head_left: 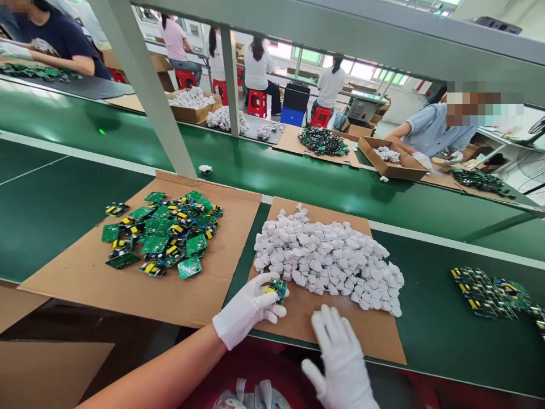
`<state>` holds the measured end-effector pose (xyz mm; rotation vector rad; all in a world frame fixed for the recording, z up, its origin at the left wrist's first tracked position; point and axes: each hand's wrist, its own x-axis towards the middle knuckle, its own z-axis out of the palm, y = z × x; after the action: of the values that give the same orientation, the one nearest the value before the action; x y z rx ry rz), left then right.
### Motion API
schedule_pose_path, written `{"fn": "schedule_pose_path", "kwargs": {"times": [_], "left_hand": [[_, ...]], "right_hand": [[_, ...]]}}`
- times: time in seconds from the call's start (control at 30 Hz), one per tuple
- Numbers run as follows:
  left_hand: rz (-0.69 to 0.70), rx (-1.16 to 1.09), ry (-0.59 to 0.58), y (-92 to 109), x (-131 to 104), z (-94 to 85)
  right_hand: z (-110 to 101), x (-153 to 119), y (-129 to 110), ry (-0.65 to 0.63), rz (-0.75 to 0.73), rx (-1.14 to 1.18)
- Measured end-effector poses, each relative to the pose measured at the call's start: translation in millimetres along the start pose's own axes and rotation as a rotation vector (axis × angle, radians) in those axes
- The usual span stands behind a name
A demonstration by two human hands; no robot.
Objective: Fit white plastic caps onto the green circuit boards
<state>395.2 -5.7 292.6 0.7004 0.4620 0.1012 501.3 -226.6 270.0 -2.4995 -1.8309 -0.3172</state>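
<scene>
White gloves cover both my hands. Between the fingers of my left hand (251,307) is a small green circuit board (277,288) with yellow and dark parts, at the near left edge of a heap of white pieces (323,255). My right hand (340,358) has its fingers spread over the near edge of the cardboard sheet (383,335) under that heap, with nothing in it. A pile of green boards (162,227) with yellow parts lies on another cardboard sheet (213,295) to the left.
More boards (485,292) stand in rows at the right. Beyond a metal post (149,85) runs a green belt (264,165); a single round piece (205,169) rests there. Across it, a person (443,130) works by an open box (395,165).
</scene>
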Motion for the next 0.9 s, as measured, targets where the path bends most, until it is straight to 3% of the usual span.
{"fn": "schedule_pose_path", "kwargs": {"times": [0.13, 0.3, 0.5, 0.63, 0.77, 0.9], "left_hand": [[0.006, 0.044, -0.014, -1.4, 1.2, 0.7], [0.008, 0.042, -0.014, -1.1, -1.3, -1.2], [0.013, 0.079, -0.026, -2.3, -3.2, -1.3], [0.003, 0.078, -0.019, -1.9, -2.3, -1.7], [-0.053, 0.039, -0.036, -2.6, 0.0, 1.4], [-0.125, -0.116, -0.084, -6.2, 0.9, 8.1]], "right_hand": [[-1.9, 12.2, -10.6, -0.102, -0.197, 0.088], [-7.2, 9.6, 8.9, -0.076, 0.094, 0.000], [-8.0, 10.8, -0.1, -0.138, -0.120, 0.051], [-12.8, 12.4, 6.6, -0.084, 0.081, -0.037], [-10.4, 13.8, 6.5, -0.061, -0.032, 0.033], [-4.7, 22.4, 13.1, 0.082, 0.177, 0.058]]}}
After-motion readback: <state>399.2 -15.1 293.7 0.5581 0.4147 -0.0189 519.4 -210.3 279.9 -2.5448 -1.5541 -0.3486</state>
